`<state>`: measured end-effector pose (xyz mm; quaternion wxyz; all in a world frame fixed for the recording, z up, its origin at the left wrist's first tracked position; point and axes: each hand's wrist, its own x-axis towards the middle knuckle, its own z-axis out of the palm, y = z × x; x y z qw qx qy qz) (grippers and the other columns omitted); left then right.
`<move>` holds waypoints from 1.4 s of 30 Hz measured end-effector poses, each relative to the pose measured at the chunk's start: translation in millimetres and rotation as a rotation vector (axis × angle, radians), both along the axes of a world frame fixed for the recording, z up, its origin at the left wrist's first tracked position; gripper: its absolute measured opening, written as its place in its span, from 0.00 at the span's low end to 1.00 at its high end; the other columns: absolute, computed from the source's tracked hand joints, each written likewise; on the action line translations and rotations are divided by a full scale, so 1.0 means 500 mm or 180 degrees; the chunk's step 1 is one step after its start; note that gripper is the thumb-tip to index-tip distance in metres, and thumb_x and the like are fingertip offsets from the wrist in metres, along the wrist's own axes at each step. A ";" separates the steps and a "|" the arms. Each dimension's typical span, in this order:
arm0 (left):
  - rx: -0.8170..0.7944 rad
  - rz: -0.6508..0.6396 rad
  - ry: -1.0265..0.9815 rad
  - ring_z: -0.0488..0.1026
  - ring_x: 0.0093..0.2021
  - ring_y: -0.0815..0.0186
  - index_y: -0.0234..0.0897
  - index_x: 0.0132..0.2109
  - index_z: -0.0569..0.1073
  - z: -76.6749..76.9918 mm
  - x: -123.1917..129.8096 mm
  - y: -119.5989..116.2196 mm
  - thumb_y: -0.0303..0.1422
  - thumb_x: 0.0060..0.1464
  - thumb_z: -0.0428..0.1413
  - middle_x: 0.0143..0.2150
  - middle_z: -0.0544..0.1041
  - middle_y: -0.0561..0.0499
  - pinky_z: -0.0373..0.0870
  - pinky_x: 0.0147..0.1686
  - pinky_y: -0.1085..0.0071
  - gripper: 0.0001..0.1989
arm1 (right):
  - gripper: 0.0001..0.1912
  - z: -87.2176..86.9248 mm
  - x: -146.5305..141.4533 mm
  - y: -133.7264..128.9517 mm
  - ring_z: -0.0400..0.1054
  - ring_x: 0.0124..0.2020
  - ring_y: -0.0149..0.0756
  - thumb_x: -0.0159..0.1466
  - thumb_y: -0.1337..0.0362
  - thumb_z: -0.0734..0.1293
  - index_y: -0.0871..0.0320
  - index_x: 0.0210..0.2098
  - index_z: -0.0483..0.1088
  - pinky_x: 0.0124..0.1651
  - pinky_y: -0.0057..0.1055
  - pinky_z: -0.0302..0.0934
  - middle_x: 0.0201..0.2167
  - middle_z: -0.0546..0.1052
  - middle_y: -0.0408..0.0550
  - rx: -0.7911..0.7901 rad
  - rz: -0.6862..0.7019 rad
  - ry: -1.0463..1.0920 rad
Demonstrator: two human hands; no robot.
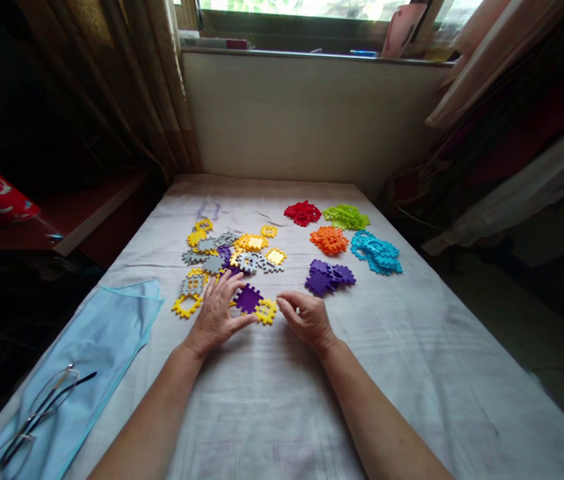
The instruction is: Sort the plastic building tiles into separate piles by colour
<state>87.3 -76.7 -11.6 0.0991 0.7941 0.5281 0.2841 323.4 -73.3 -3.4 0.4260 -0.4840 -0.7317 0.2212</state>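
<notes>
Your forearms reach in from the bottom edge over a pale sheet (412, 380). Your left hand (221, 312) is half open, back up, its fingers and thumb spread apart around the left side of a purple tile (249, 299); you cannot be seen gripping anything with it, and whether the thumb touches a tile is too fine to tell. Your right hand (308, 319) is curled, with index finger and thumb brought close together just to the right of a yellow tile (265, 311); I cannot tell whether you pinch anything there. Both tiles lie between your hands, the yellow one at the lower right of the purple one.

Beyond and beside your left hand, a loose heap of mixed tiles (215, 265) in yellow, grey and purple spreads over the sheet. Past your right hand you have five single-colour piles: purple (328, 277) nearest, orange (329, 241) behind it, blue (377, 252) to the right, then red (303, 213) and green (346, 217) farthest off.

To the left of your left arm, a pair of glasses (37, 420) rests on a light blue cloth (117, 327). Ahead of you, a pale wall (312, 120) rises to a window ledge, with a brown curtain (127, 87) at its left.
</notes>
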 end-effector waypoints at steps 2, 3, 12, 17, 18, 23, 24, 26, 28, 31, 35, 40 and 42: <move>0.0019 -0.0120 0.0019 0.56 0.71 0.48 0.42 0.57 0.67 -0.004 0.022 -0.004 0.50 0.50 0.63 0.65 0.69 0.40 0.46 0.69 0.41 0.32 | 0.14 -0.006 -0.010 -0.002 0.70 0.22 0.31 0.64 0.53 0.65 0.54 0.35 0.79 0.30 0.27 0.63 0.25 0.81 0.45 -0.0134 0.0112 0.0085; 0.0026 -0.0158 0.0030 0.56 0.71 0.48 0.42 0.58 0.67 -0.005 0.030 -0.005 0.50 0.50 0.63 0.65 0.69 0.40 0.45 0.69 0.41 0.32 | 0.14 -0.009 -0.013 -0.003 0.69 0.21 0.31 0.64 0.53 0.65 0.54 0.36 0.79 0.29 0.27 0.63 0.25 0.80 0.44 -0.0207 0.0141 0.0144; 0.0236 -0.0239 -0.0010 0.59 0.70 0.49 0.42 0.60 0.65 -0.010 0.043 -0.006 0.48 0.51 0.63 0.64 0.70 0.40 0.47 0.68 0.42 0.32 | 0.12 -0.022 -0.026 -0.003 0.68 0.21 0.30 0.59 0.55 0.68 0.56 0.34 0.77 0.28 0.26 0.64 0.22 0.78 0.42 -0.0830 0.0243 0.0761; 0.0165 -0.0227 0.0069 0.58 0.70 0.50 0.42 0.66 0.60 -0.008 0.044 -0.007 0.47 0.53 0.62 0.66 0.68 0.40 0.47 0.69 0.44 0.37 | 0.14 -0.022 0.008 0.020 0.68 0.24 0.31 0.59 0.53 0.67 0.57 0.33 0.76 0.30 0.28 0.65 0.26 0.78 0.44 -0.0799 -0.0087 0.1108; 0.0170 -0.0185 0.0049 0.58 0.70 0.50 0.42 0.66 0.60 -0.008 0.043 -0.007 0.46 0.54 0.60 0.66 0.69 0.41 0.48 0.69 0.45 0.36 | 0.15 -0.021 0.026 0.028 0.68 0.24 0.31 0.59 0.52 0.67 0.57 0.34 0.76 0.30 0.28 0.65 0.27 0.78 0.44 -0.0737 -0.0303 0.1203; 0.0350 0.0327 -0.0245 0.66 0.65 0.55 0.43 0.60 0.68 -0.005 0.030 0.001 0.40 0.61 0.51 0.59 0.76 0.45 0.53 0.68 0.48 0.21 | 0.22 -0.024 0.155 0.064 0.72 0.32 0.38 0.57 0.48 0.64 0.59 0.38 0.77 0.39 0.35 0.68 0.34 0.81 0.50 -0.0300 -0.1619 0.1243; 0.0405 0.0462 -0.0305 0.68 0.64 0.55 0.43 0.58 0.70 -0.005 0.026 0.003 0.40 0.62 0.50 0.57 0.77 0.46 0.54 0.68 0.49 0.20 | 0.22 -0.026 0.180 0.068 0.73 0.35 0.40 0.56 0.47 0.64 0.59 0.37 0.77 0.42 0.37 0.68 0.35 0.81 0.51 -0.0249 -0.1802 0.1127; 0.0488 0.0695 -0.0392 0.69 0.62 0.56 0.42 0.56 0.72 -0.004 0.017 0.007 0.39 0.62 0.49 0.55 0.78 0.46 0.56 0.67 0.51 0.18 | 0.22 -0.032 0.219 0.071 0.73 0.38 0.43 0.54 0.48 0.63 0.58 0.35 0.77 0.46 0.40 0.67 0.35 0.81 0.52 -0.0211 -0.2033 0.0936; 0.0534 0.0874 -0.0433 0.71 0.61 0.57 0.42 0.54 0.73 -0.005 0.006 0.012 0.39 0.62 0.48 0.54 0.79 0.47 0.58 0.66 0.52 0.17 | 0.21 -0.038 0.238 0.070 0.74 0.39 0.45 0.54 0.49 0.62 0.58 0.33 0.78 0.48 0.40 0.66 0.35 0.81 0.52 -0.0218 -0.2156 0.0825; 0.0556 0.1091 -0.0407 0.71 0.60 0.57 0.42 0.53 0.73 -0.010 -0.014 0.018 0.38 0.61 0.48 0.53 0.79 0.47 0.59 0.65 0.53 0.16 | 0.20 -0.046 0.240 0.068 0.74 0.40 0.46 0.53 0.50 0.62 0.57 0.31 0.78 0.49 0.41 0.66 0.35 0.82 0.53 -0.0239 -0.2248 0.0702; 0.0466 0.1365 -0.0344 0.69 0.62 0.54 0.42 0.53 0.73 -0.019 -0.035 0.024 0.39 0.61 0.48 0.55 0.78 0.45 0.59 0.65 0.52 0.17 | 0.22 -0.053 0.230 0.068 0.75 0.40 0.45 0.54 0.50 0.62 0.57 0.34 0.80 0.48 0.41 0.67 0.37 0.83 0.53 -0.0273 -0.2165 0.0507; 0.0341 0.1476 -0.0197 0.68 0.63 0.52 0.43 0.54 0.72 -0.023 -0.034 0.024 0.39 0.59 0.51 0.57 0.77 0.46 0.56 0.65 0.49 0.17 | 0.23 -0.056 0.233 0.070 0.74 0.37 0.42 0.55 0.51 0.61 0.57 0.38 0.80 0.45 0.38 0.68 0.38 0.82 0.53 -0.0284 -0.2270 0.0338; 0.0309 0.1469 -0.0123 0.68 0.63 0.51 0.44 0.54 0.72 -0.021 -0.030 0.022 0.40 0.59 0.52 0.57 0.77 0.46 0.55 0.66 0.48 0.18 | 0.23 -0.057 0.234 0.071 0.73 0.36 0.42 0.55 0.51 0.61 0.58 0.38 0.81 0.42 0.37 0.68 0.38 0.82 0.54 -0.0261 -0.2341 0.0309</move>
